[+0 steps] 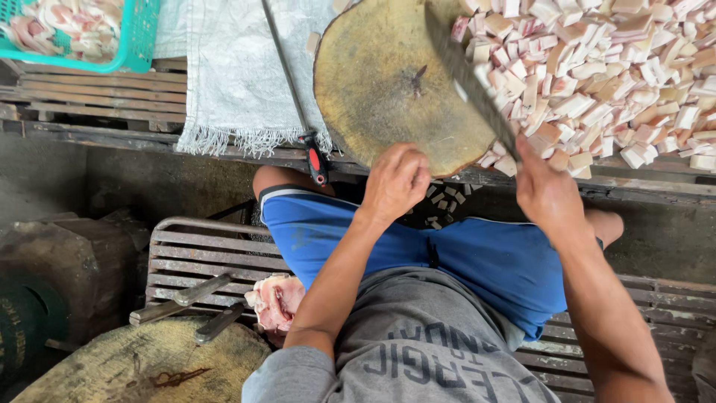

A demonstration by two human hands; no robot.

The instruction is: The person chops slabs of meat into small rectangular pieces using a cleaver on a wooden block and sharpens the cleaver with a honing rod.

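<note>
Both hands busy: right hand (548,190) grips the cleaver (470,78), blade angled up-left over the round block (388,82); left hand (397,183) clenched at its near edge.

close head view, straight down

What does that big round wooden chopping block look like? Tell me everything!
The round wooden chopping block is a thick slice of tree trunk, yellow-brown with a dark crack at its centre and rough, bark-like edges. It lies flat on a wooden plank bench. Its top is bare. The left hand rests closed on its near edge, the right hand holds a long dark cleaver slanted over its right side, and pale cut cubes crowd against it.
</note>
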